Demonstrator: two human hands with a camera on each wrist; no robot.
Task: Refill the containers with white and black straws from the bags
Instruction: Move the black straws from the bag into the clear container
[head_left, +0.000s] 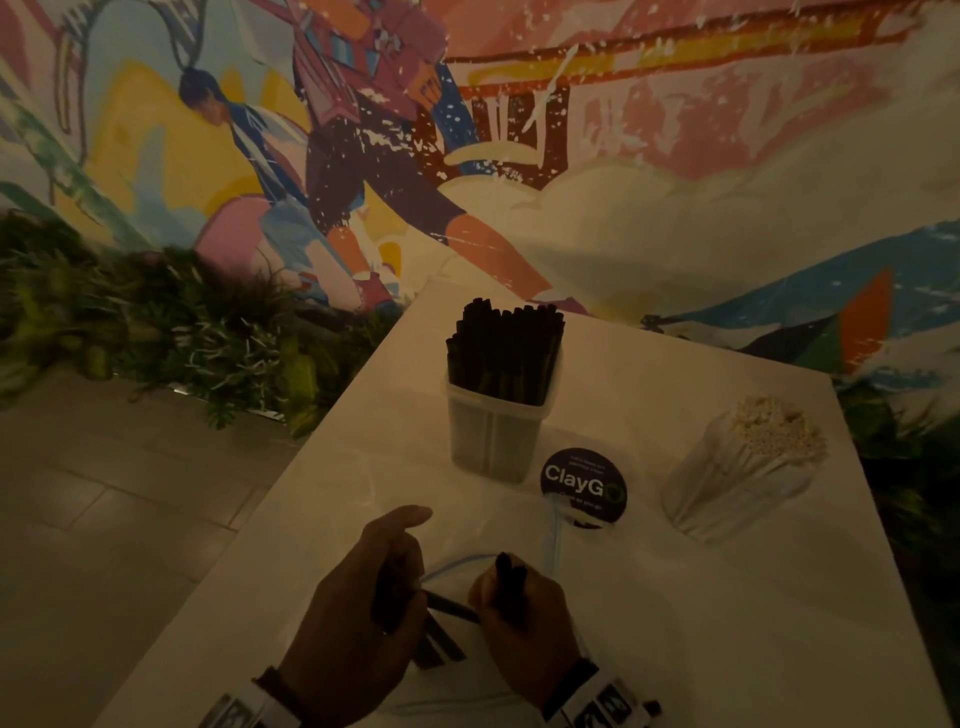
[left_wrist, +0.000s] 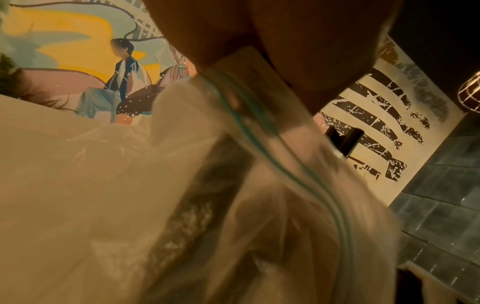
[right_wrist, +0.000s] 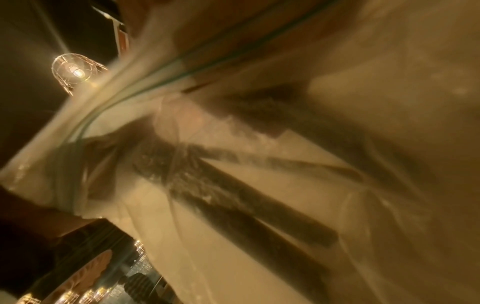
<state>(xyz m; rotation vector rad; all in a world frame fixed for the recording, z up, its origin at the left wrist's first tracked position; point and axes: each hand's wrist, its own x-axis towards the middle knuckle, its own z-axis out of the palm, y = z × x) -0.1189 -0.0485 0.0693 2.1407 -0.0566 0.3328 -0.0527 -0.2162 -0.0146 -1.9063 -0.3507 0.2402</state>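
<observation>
Left hand (head_left: 363, 587) curled on clear bag (head_left: 519, 564) on worktop (head_left: 701, 597), right hand (head_left: 519, 608) gripping black straws (head_left: 506, 582) at bag mouth, more straws in bag between hands, black-straw container (head_left: 498, 415) beyond hands, white straws (head_left: 748, 462) beyond right hand, round sticker (head_left: 582, 483) between.

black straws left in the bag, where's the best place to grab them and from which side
Probably by their upper ends, reaching in through the clear bag's open blue-lined mouth. The remaining black straws lie flat with ends pointing at that opening, between the left hand and the right hand, which already grips a few.
</observation>
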